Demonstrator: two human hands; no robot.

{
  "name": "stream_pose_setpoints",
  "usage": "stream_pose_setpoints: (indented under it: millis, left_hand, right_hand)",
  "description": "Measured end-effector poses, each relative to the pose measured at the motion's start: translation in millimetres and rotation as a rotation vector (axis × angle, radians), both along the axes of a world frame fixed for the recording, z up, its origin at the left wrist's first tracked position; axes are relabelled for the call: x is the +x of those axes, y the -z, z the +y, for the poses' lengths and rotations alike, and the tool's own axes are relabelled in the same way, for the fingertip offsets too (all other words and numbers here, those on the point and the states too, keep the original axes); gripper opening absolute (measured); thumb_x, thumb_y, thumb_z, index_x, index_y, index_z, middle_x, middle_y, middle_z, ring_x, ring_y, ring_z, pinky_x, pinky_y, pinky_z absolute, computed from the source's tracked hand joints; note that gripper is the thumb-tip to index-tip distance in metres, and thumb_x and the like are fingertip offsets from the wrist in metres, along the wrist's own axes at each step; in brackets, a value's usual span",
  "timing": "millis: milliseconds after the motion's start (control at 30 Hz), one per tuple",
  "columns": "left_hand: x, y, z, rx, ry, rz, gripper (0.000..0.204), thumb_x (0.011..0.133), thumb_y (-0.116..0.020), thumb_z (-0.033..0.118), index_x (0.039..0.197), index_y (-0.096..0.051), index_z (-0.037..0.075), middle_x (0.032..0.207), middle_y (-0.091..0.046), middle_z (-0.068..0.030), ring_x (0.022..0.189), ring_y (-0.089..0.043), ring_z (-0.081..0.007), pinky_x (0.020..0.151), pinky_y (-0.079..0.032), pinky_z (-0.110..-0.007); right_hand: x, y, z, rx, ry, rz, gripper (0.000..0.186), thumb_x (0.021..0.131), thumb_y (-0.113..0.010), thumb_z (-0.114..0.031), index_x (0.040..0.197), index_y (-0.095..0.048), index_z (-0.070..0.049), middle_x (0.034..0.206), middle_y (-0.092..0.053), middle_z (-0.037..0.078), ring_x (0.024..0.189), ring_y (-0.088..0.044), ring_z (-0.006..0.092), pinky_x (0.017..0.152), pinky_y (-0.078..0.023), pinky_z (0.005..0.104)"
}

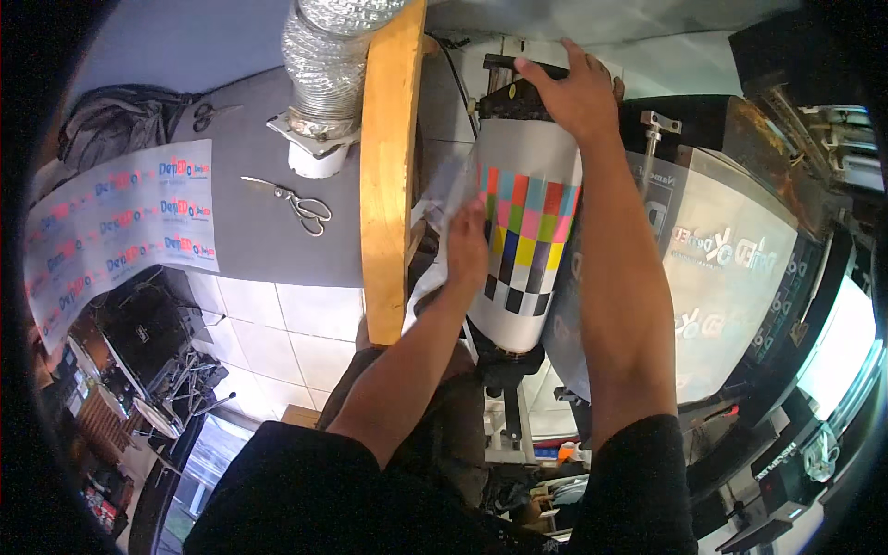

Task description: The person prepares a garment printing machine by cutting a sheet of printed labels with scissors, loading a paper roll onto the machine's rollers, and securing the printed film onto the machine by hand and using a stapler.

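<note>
In front of me stands a cylinder wrapped in a white sheet with a printed checker pattern (pixel 529 231) of coloured, black and white squares. Along its left side hangs crumpled translucent film (pixel 446 208). My left hand (pixel 469 248) is against that side, fingers curled at the film's edge; their tips are partly hidden. At the cylinder's far end sits a black end piece (pixel 520 100). Over it my right hand (pixel 578 92) spreads, thumb out to the left and fingers reaching across the top; it grips nothing that I can see.
Left of a wooden beam (pixel 384 185), scissors (pixel 301 205) and a printed sheet (pixel 120 217) lie on a grey table (pixel 277 250). A silver flexible duct (pixel 324 74) stands beside the beam. To the right is a large translucent printed sheet (pixel 731 277) on a machine.
</note>
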State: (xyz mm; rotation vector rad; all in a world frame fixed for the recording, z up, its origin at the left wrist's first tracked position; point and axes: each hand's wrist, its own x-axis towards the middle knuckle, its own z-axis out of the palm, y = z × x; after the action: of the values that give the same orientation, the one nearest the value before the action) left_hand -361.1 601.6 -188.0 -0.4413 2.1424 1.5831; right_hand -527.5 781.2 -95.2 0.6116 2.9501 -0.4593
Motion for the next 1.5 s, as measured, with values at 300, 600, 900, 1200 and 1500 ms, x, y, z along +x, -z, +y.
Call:
stream_pose_setpoints:
  millis: [300, 600, 900, 1200, 1500]
  left_hand:
    - [-5, -18, 9, 0.914, -0.001, -0.732, 0.070, 0.088, -0.033, 0.064, 0.126, -0.047, 0.007, 0.119, -0.055, -0.0091, 0.107, -0.052, -0.0202, 0.093, -0.038, -0.033]
    - [-1, -37, -3, 0.942, -0.094, -1.000, 0.085, 0.080, -0.032, 0.073, 0.128, -0.045, 0.004, 0.124, -0.052, -0.0143, 0.111, -0.050, -0.0304, 0.097, -0.035, -0.045]
    - [-1, 3, 11, 0.819, -0.062, -0.805, 0.080, 0.080, -0.032, 0.073, 0.127, -0.049, 0.011, 0.124, -0.053, -0.0121, 0.109, -0.051, -0.0300, 0.093, -0.038, -0.047]
    - [-11, -9, 17, 0.859, 0.067, -0.981, 0.092, 0.071, -0.033, 0.083, 0.129, -0.046, 0.013, 0.127, -0.051, -0.0138, 0.112, -0.050, -0.0296, 0.094, -0.038, -0.046]
    - [-7, -8, 13, 0.863, 0.057, -1.048, 0.090, 0.069, -0.036, 0.083, 0.125, -0.050, 0.013, 0.119, -0.055, -0.0119, 0.107, -0.052, -0.0287, 0.089, -0.041, -0.045]
  right_hand:
    - [215, -33, -108, -0.478, 0.389, 0.370, 0.048, 0.074, -0.067, -0.012, 0.116, -0.047, 0.003, 0.115, -0.050, 0.023, 0.109, -0.048, 0.0366, 0.096, -0.036, 0.0404]
    - [259, -16, -120, -0.422, 0.521, 0.230, 0.062, 0.072, -0.068, -0.016, 0.122, -0.039, 0.007, 0.119, -0.045, 0.027, 0.112, -0.042, 0.0417, 0.097, -0.033, 0.0449]
    - [279, -18, -123, -0.653, 0.819, 0.010, 0.078, 0.085, -0.049, -0.053, 0.133, -0.033, 0.006, 0.125, -0.044, 0.032, 0.119, -0.042, 0.0418, 0.100, -0.032, 0.0405]
    - [301, -12, -120, -0.720, 0.893, -0.113, 0.076, 0.089, -0.029, -0.060, 0.132, -0.037, 0.002, 0.129, -0.042, 0.029, 0.124, -0.035, 0.0433, 0.103, -0.027, 0.0408]
    - [306, -16, -133, -0.850, 1.001, 0.115, 0.059, 0.091, -0.045, -0.042, 0.127, -0.043, 0.005, 0.131, -0.042, 0.025, 0.123, -0.040, 0.0335, 0.102, -0.029, 0.0353]
